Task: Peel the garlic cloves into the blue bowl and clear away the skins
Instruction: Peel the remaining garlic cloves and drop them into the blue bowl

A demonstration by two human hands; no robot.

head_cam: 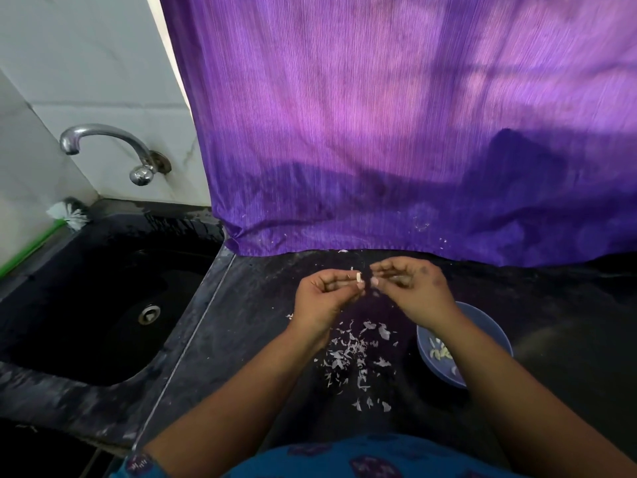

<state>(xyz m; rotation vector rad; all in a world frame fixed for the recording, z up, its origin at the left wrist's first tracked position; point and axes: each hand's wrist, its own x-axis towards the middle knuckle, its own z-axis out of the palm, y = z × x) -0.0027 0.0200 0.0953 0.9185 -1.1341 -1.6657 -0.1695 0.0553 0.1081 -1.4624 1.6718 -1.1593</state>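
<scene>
Both hands are raised over the dark bench [262, 339], close together but not touching; the left hand [327, 294] pinches a small pale garlic clove [358, 278] between its curled fingertips; the right hand [410, 288] has its fingers curled just beside the clove, though I cannot tell what it holds; the blue bowl [489, 326] sits right of the hands, partly under the right forearm, with peeled cloves [438, 351] inside; loose skins [351, 353] lie left of the bowl.

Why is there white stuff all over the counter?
Those are papery white garlic skins, scattered loose on the dark stone counter beside the round blue bowl, below both hands. A few bits cling to the purple cloth too. They are peeling mess, not yet cleared.
</scene>
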